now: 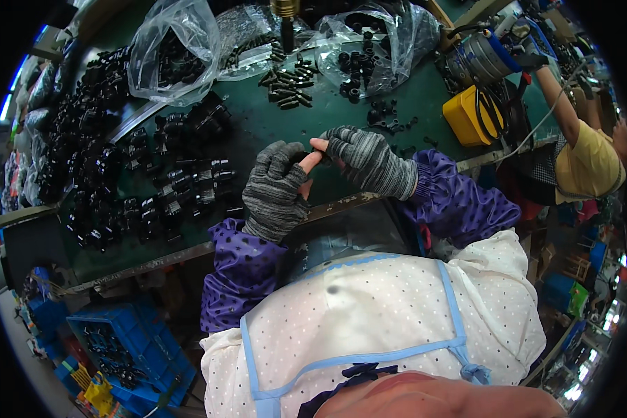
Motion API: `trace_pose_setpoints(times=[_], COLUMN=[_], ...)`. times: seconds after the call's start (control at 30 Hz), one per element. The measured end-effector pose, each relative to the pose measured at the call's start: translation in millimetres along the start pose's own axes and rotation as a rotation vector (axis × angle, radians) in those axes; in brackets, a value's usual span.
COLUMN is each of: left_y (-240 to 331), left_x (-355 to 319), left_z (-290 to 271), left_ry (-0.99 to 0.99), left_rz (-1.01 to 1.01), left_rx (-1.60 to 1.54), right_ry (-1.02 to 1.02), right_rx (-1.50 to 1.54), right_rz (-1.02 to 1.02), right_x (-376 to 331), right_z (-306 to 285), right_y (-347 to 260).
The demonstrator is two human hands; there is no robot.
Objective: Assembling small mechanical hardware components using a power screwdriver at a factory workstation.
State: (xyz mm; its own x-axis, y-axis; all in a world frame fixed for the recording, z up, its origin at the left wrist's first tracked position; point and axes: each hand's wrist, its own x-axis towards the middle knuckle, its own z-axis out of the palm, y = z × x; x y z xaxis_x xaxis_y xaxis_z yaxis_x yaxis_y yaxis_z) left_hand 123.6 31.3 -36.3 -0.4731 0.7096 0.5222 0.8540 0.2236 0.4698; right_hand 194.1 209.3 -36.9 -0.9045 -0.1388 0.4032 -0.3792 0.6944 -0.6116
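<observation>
Pinching a small black part [318,148] between both gloved hands, we hold it just above the green tabletop [272,125]. Left hand [275,191] and right hand [366,160] meet at bare fingertips [312,161]; fingers narrow, closed on the part. Outward: rows of black fittings [181,188] to the left, loose black pieces [289,87] and plastic bags [167,52] beyond. Risk, as we judge: the part is tiny and mostly hidden, so a slack pinch could drop it among look-alike pieces.

left hand [275,191]: grey knit cloth glove, rough | sleeve covers [240,272]: shiny purple fabric | black parts [188,188]: glossy plastic | bags [171,49]: clear crinkled plastic film | table [272,125]: matt green
</observation>
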Motion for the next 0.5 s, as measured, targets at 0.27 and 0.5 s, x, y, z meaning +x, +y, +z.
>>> trace_pose_setpoints(times=[0.27,0.5], left_y=[3,2], left_x=[0,0], left_z=[-6,-24], left_ry=[0.023,0.012], left_rz=[-0.135,-0.967], left_rx=[-0.182,-1.582], right_ry=[-0.213,-0.577], right_rx=[-0.512,-0.532], right_rz=[0.317,0.404], right_x=[-2,31], right_z=[-74,-67], right_y=[40,39])
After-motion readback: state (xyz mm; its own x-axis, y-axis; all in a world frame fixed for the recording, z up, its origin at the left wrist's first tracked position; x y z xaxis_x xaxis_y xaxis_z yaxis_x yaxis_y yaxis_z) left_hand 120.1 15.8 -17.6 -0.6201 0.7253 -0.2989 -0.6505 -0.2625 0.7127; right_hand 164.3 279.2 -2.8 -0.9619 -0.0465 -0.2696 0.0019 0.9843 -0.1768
